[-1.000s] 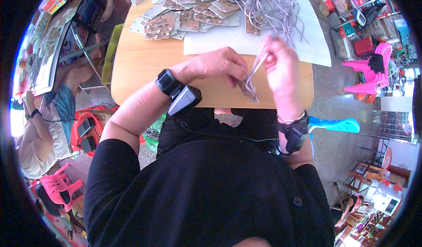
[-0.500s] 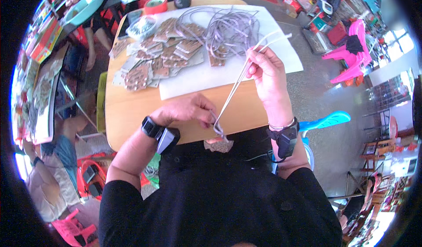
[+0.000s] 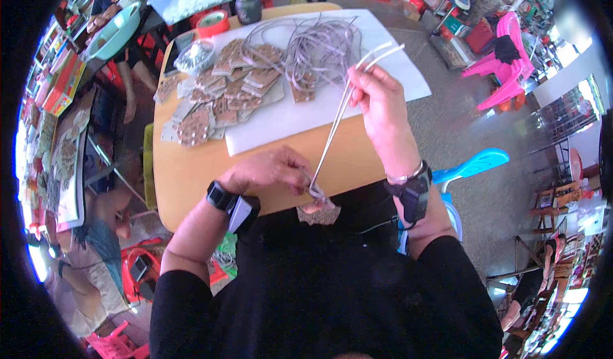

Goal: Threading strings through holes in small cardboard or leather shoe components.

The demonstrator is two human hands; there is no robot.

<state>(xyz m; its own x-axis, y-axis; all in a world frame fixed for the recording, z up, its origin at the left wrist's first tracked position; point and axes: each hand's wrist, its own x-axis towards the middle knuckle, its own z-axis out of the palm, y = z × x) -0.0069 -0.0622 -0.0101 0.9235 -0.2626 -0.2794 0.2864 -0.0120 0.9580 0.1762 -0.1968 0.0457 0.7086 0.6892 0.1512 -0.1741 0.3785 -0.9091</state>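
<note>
From my remote seat I see the right bare hand (image 3: 383, 107) pinched closed on a thin, pale, doubled cord (image 3: 334, 129), loose ends poking toward one o'clock. At its eight o'clock, the left bare hand (image 3: 274, 169) curls nearly closed (fingertips partly hidden) on the cord's lower end.

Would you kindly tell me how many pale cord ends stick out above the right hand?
2: the left cord end and the right cord end, both slanting up and rightward beyond the right hand. Others may be hidden inside the grip.
</note>
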